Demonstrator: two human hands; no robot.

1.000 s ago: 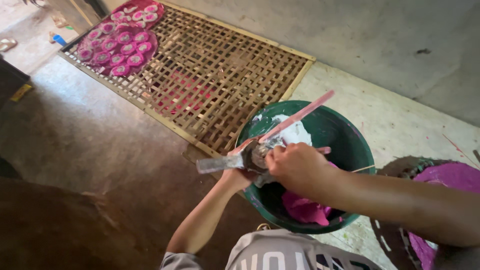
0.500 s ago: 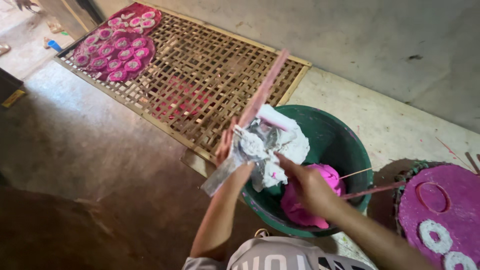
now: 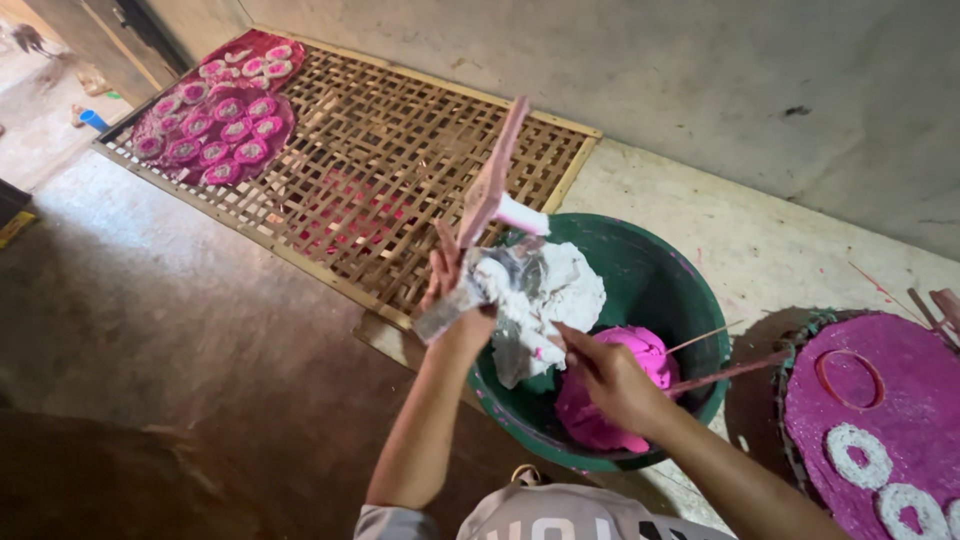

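Observation:
My left hand is raised over the near rim of a green basin. It grips a flat pink stick that points up, together with a clear plastic bag of white dough. My right hand is lower, inside the basin, just above a lump of pink dough. Its fingertips are closed on the lower edge of the bag. Two thin sticks lie across the basin's right rim.
A bamboo lattice mat lies on the floor beyond the basin, with several pink and white round pieces at its far left corner. At the right stands a round tray coated magenta with white rings. A concrete wall rises behind.
The pink stick swung from lying across the basin to pointing up. The bag of white dough rose with my left hand. My right hand dropped from the stick toward the pink dough.

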